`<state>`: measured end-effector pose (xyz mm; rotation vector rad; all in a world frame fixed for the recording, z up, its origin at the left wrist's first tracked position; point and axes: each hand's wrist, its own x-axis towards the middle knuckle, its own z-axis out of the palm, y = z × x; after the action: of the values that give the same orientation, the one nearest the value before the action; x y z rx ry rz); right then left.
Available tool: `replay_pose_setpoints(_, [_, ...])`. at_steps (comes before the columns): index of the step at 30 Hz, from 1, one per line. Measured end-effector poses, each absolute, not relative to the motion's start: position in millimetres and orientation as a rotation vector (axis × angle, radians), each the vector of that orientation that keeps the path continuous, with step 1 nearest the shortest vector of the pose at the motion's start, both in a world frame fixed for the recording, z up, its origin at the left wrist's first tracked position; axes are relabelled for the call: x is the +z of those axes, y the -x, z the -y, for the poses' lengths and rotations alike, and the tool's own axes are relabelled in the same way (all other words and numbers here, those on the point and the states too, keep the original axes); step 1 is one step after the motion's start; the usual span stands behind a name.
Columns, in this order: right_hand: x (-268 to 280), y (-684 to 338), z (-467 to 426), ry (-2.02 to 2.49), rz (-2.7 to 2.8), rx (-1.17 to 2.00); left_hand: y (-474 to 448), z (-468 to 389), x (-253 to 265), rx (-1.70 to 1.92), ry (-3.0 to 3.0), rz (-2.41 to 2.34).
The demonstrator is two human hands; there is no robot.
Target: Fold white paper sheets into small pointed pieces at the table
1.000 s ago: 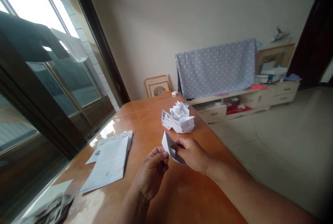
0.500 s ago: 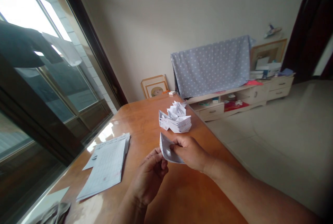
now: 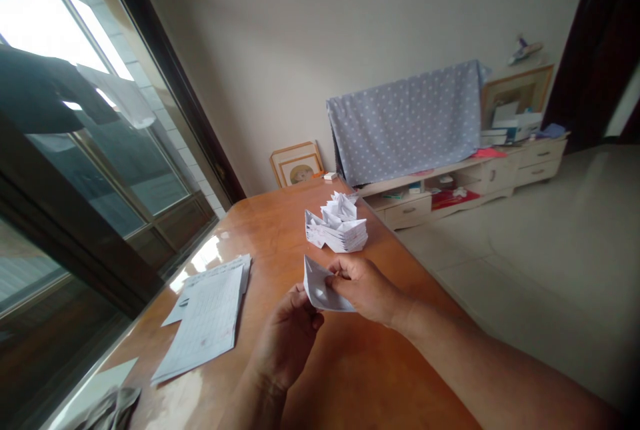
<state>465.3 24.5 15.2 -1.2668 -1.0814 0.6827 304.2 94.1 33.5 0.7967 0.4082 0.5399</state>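
Observation:
Between my hands, above the wooden table [image 3: 280,217], is a folded piece of white paper [image 3: 320,291] with a pointed upper left corner. My right hand [image 3: 363,289] grips its right side, thumb on the near face and fingers behind. At the paper's left edge, my left hand [image 3: 290,330] is closed, its fingers curled partly behind the sheet. Just beyond sits a stack of folded paper boats [image 3: 340,235], nested in one another, with more folded paper pieces [image 3: 343,205] behind them.
A pile of written paper sheets [image 3: 210,323] lies on the table's left side. Nearer me are a pale sheet [image 3: 117,371] and a crumpled grey cloth [image 3: 113,410]. A small white box [image 3: 330,177] stands at the far end. Past the table is a low cabinet [image 3: 407,215].
My left hand has shifted slightly left and its fingers have moved further behind the paper's left edge. The paper looks a little more spread. My right hand keeps its grip.

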Motion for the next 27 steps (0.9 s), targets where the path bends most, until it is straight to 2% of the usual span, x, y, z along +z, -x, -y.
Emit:
replay_pose_setpoints(2, [18.4, -466.2, -22.6, 1.294, 1.078, 0.642, -304.7, -95.2, 33.1, 0.558, -0.807, -0.415])
replay_pose_setpoints(7, [34.4, -468.3, -10.6, 1.323, 1.117, 0.283, -303.7, -101.9, 29.5, 0.642, -0.859, -0.455])
replay_pose_setpoints(13, [36.7, -463.2, -4.3, 1.341, 1.335, 0.292, -302.4, -101.1, 29.0, 0.614, -0.877, -0.473])
replay_pose_setpoints(27, [37.5, -464.7, -4.9, 1.44, 1.424, 0.201, -301.5, -103.3, 27.0, 0.573, -0.921, -0.434])
